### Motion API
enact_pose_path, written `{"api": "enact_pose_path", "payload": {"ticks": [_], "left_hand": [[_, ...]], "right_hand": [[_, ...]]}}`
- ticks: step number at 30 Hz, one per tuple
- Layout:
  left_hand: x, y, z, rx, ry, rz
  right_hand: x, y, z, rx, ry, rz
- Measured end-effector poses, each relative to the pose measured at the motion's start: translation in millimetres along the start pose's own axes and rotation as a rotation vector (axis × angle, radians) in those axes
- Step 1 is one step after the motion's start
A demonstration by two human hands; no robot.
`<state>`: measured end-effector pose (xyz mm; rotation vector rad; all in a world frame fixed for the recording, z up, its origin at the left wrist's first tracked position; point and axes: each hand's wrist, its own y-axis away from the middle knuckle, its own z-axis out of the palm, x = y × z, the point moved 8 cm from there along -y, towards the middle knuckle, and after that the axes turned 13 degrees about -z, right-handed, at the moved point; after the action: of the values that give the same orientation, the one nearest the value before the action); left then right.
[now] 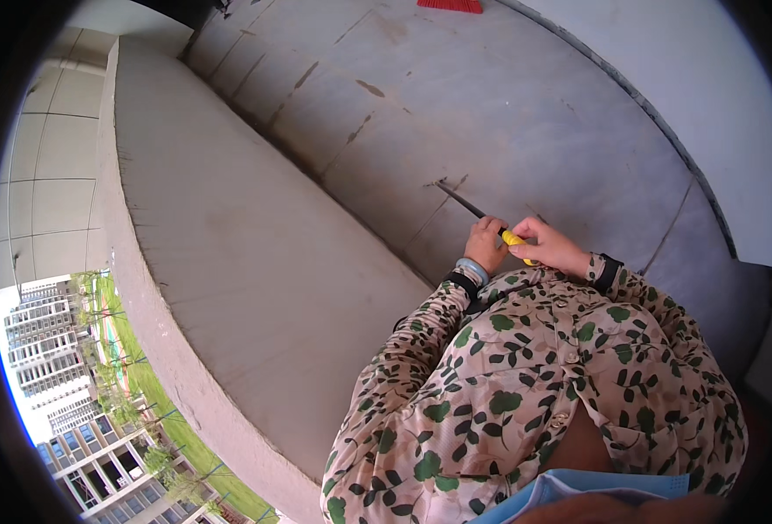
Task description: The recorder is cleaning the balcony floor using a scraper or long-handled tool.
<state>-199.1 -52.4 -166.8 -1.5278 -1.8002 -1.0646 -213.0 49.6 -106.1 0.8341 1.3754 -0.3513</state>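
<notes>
A long-handled tool with a dark shaft [462,201] and a yellow grip [516,242] slants away from my body towards the tiled floor [451,111]. My left hand [486,243], with a pale bangle at the wrist, is closed around the dark shaft just beyond the yellow grip. My right hand [548,245] holds the yellow grip near its end, thumb and fingers on it. The small far end of the tool appears close to a tile joint; whether it touches the floor, and its exact kind, I cannot tell.
A low parapet wall [248,262] runs along the left, with buildings [52,347] and grass [183,432] outside far below. A white wall [700,78] curves along the right. Red broom bristles [450,5] show at the top edge. Brown stains mark several tile joints.
</notes>
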Motion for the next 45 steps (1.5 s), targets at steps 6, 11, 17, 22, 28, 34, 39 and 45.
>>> {"api": "enact_pose_path", "payload": {"ticks": [6,11,17,22,28,34,39,45], "left_hand": [[-2.8,2.9,13.2,-0.05,-0.063,-0.025],[-4.9,-3.3,25.8,-0.104,-0.101,0.016],[0.3,-9.6,36.9,-0.132,-0.13,0.028],[3.7,-6.3,40.7,-0.144,-0.111,0.08],[22.4,-1.2,38.0,-0.13,-0.151,0.06],[18.1,-29.4,8.8,-0.048,-0.098,0.071],[-18.5,-6.8,41.8,-0.102,-0.246,0.06],[8.5,5.7,31.8,-0.1,-0.231,-0.182]], "right_hand": [[27.5,21.9,-1.5,0.054,-0.177,0.343],[37.0,28.7,-2.2,0.138,-0.356,0.373],[52.5,31.2,-6.8,0.219,-0.605,0.429],[58.5,35.3,-3.9,0.306,-0.818,0.519],[54.7,29.9,6.8,0.316,-0.884,0.525],[33.1,-7.8,19.2,0.34,-0.968,0.551],[45.3,14.1,36.0,0.233,-0.785,0.59],[52.2,16.1,26.0,0.302,-0.909,0.591]]}}
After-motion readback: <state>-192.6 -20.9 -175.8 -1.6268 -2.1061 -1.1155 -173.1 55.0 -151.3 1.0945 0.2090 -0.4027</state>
